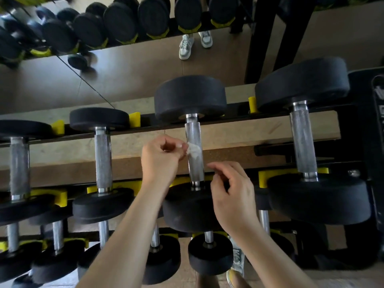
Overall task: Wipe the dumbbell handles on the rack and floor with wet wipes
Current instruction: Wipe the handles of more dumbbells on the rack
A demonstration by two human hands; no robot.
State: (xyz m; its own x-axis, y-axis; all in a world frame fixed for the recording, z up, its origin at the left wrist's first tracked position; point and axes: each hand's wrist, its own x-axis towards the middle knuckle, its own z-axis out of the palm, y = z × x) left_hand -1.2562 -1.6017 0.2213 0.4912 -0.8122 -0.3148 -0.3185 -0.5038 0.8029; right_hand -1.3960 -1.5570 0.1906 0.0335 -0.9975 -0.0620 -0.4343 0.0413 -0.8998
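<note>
Right hand loosely curled, left hand pinching wipe

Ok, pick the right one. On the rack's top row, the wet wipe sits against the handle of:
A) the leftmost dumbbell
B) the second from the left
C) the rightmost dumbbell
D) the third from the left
D: the left hand pinches the white wet wipe against the knurled handle of the third dumbbell from the left.

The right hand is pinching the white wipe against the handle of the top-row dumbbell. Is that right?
No: the left hand pinches the wipe against that dumbbell handle; the right hand hovers lower, beside it. The head view shows this.
</note>
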